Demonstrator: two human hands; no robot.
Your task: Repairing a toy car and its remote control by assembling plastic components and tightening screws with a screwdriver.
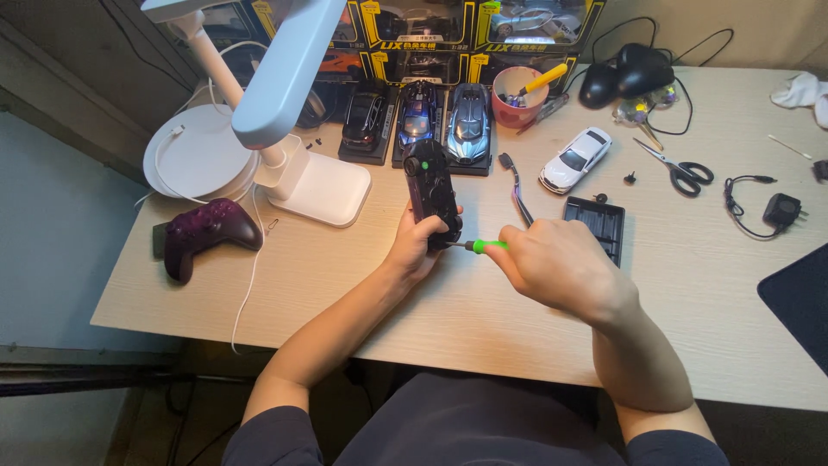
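Gripping the black toy car (pixel 430 192) at its near end, left hand (pixel 417 244) keeps its length pointing away; right hand (pixel 552 263) clamps a screwdriver (pixel 477 247) pointing left into it.

Most of the screwdriver (pixel 479 247) handle is buried in the right hand (pixel 561 267), its tip's too tiny to make out, and the dark mat (pixel 798 302) runs off the right edge.

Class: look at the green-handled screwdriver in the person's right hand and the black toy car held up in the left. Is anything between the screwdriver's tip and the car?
Nothing visible. The right hand holds the screwdriver level, and its tip already meets the lower end of the black toy car gripped by the left hand.
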